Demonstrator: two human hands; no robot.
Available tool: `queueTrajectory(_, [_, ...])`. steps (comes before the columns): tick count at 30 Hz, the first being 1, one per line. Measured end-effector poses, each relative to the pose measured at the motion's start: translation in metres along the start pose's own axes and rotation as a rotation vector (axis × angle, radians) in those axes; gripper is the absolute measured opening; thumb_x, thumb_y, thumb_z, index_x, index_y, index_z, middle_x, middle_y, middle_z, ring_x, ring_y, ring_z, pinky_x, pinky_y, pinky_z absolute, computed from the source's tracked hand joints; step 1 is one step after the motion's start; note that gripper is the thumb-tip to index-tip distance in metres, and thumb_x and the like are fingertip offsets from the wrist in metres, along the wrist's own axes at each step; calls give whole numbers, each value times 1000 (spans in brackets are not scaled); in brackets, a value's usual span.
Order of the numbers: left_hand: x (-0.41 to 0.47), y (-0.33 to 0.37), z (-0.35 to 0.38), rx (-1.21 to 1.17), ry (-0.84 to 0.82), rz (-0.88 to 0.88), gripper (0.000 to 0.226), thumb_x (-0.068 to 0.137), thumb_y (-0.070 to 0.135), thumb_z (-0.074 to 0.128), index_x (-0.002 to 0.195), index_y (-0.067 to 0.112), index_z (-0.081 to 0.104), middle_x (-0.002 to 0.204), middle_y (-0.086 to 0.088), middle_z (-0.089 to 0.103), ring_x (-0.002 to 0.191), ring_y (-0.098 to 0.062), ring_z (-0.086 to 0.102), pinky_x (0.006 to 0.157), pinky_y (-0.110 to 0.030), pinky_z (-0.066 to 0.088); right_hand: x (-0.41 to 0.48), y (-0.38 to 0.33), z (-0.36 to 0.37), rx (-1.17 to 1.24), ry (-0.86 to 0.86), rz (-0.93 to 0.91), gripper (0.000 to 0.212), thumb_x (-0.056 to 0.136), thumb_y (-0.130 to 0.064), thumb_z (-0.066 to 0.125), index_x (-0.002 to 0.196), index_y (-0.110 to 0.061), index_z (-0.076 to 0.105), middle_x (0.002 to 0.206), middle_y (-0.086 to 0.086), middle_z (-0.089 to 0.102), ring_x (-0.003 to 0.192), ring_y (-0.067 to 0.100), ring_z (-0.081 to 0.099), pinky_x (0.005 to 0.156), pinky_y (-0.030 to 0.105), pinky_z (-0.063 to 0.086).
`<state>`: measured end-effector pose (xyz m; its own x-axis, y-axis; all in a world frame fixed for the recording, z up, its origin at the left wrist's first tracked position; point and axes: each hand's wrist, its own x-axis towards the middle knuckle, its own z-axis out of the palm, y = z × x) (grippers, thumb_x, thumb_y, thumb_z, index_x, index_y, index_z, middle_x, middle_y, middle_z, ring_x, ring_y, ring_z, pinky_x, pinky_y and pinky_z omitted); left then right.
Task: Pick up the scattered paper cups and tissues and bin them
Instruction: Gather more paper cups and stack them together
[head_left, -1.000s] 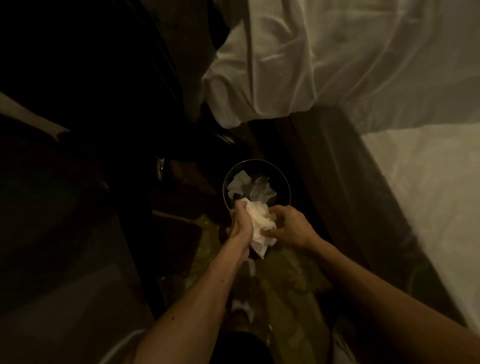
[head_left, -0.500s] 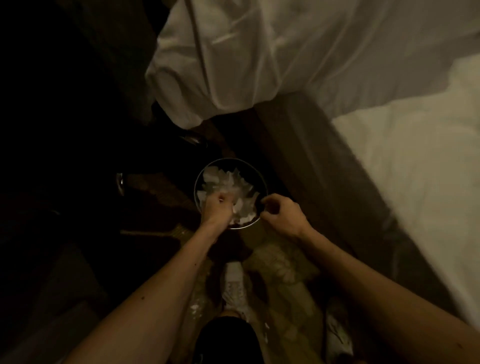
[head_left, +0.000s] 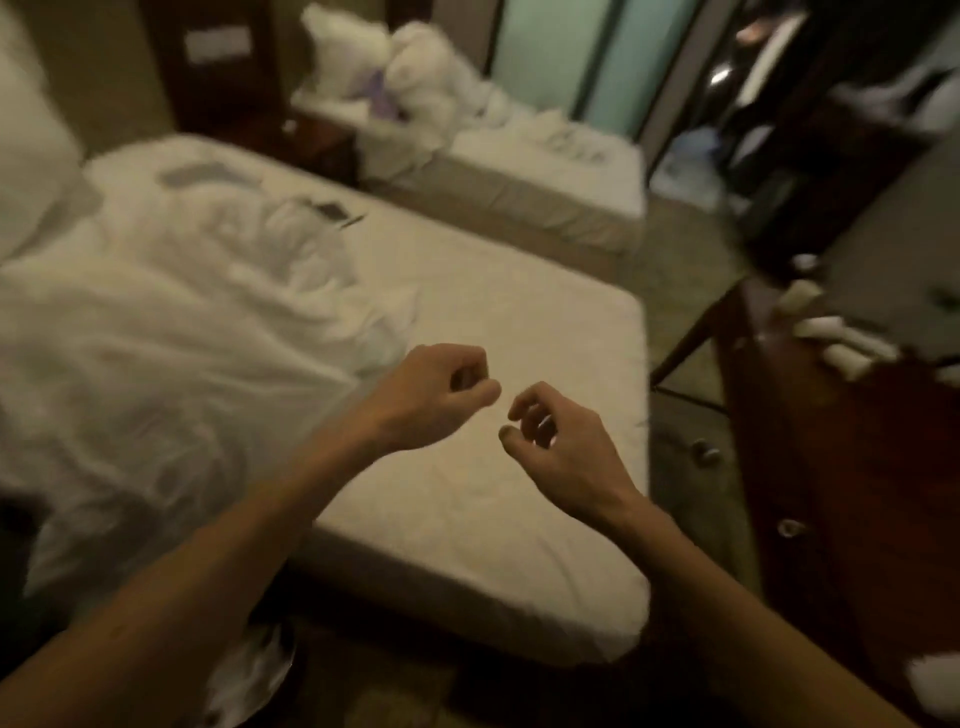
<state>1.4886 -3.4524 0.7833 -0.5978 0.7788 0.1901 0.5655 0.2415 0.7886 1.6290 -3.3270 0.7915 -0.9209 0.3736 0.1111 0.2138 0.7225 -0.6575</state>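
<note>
- Two hands hung over the bed (head_left: 467, 322); I held nothing in either.
- Left hand (head_left: 431, 395): fingers loosely curled, thumb close to forefinger, empty.
- Right hand (head_left: 561, 447): fingers loosely curled and spread apart, empty.
- Bin (head_left: 292, 670): low under my left forearm, near the bed corner; white tissues (head_left: 244, 670) lay inside, blurred.
- Cups (head_left: 821, 328): several lay on the dresser (head_left: 831, 467) to my right, well apart from both hands.

Dim warm light, heavy motion blur, wide-angle edge distortion.
</note>
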Motion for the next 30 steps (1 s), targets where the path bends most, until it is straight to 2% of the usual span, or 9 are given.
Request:
queueTrajectory(7, [44, 295, 71, 233, -268, 706, 39, 85, 20, 65, 55, 18, 38, 50, 4, 36, 49, -8, 35, 49, -21, 28, -163, 40, -254, -95, 315, 54, 16, 84, -26, 71, 93, -31, 58, 77, -5, 65, 69, 8, 63, 59, 23, 50])
queueTrajectory(13, [31, 451, 207, 74, -595, 1018, 21, 95, 20, 63, 74, 21, 64, 65, 10, 56, 59, -3, 53, 56, -17, 39, -307, 97, -363, -108, 666, 182, 20, 86, -21, 72, 97, -31, 59, 81, -17, 62, 71, 5, 62, 58, 23, 52])
queueTrajectory(15, [27, 474, 256, -35, -697, 1028, 30, 95, 21, 64, 69, 32, 56, 62, 12, 53, 56, -3, 50, 54, -16, 37, -349, 121, -371, -101, 742, 274, 18, 88, -30, 68, 102, -30, 58, 83, -12, 63, 73, 7, 63, 62, 24, 55])
queueTrajectory(18, [20, 491, 328, -230, -850, 937, 19, 91, 37, 63, 73, 41, 65, 70, 11, 64, 63, -2, 60, 55, -17, 48, -409, 160, -368, -28, 866, 444, 13, 88, -42, 61, 99, -38, 56, 77, -10, 60, 64, 5, 59, 57, 20, 51])
queueTrajectory(20, [19, 494, 380, -384, -966, 811, 20, 91, 44, 63, 74, 35, 69, 72, 6, 67, 63, -4, 62, 59, -20, 53, -444, 187, -357, 33, 952, 594, 11, 86, -45, 61, 95, -41, 56, 76, -11, 58, 60, 2, 54, 55, 14, 45])
queueTrajectory(23, [3, 501, 467, -505, -1078, 767, 37, 97, 33, 59, 61, 27, 60, 58, 4, 53, 53, -4, 49, 53, -14, 41, -493, 228, -333, 121, 1126, 801, 10, 84, -41, 65, 92, -38, 59, 71, -11, 59, 59, 2, 54, 54, 17, 44])
queueTrajectory(25, [-14, 500, 523, -512, -1177, 718, 36, 96, 28, 57, 61, 29, 60, 59, 5, 56, 52, -3, 51, 51, -17, 42, -519, 250, -311, 194, 1213, 948, 9, 84, -34, 68, 91, -33, 62, 72, -7, 62, 62, 5, 56, 58, 23, 48])
queueTrajectory(28, [-40, 493, 600, -455, -1336, 633, 32, 90, 45, 57, 70, 22, 65, 68, -4, 62, 60, -20, 59, 54, -30, 49, -550, 278, -284, 302, 1332, 1116, 9, 84, -25, 72, 90, -28, 66, 71, -4, 61, 63, 3, 54, 60, 23, 48])
queueTrajectory(30, [-53, 487, 645, -413, -1409, 583, 37, 86, 52, 56, 70, 19, 66, 65, -2, 61, 56, -16, 55, 52, -24, 44, -567, 296, -270, 351, 1388, 1226, 8, 85, -24, 71, 89, -28, 66, 72, -4, 62, 64, 1, 54, 62, 23, 48])
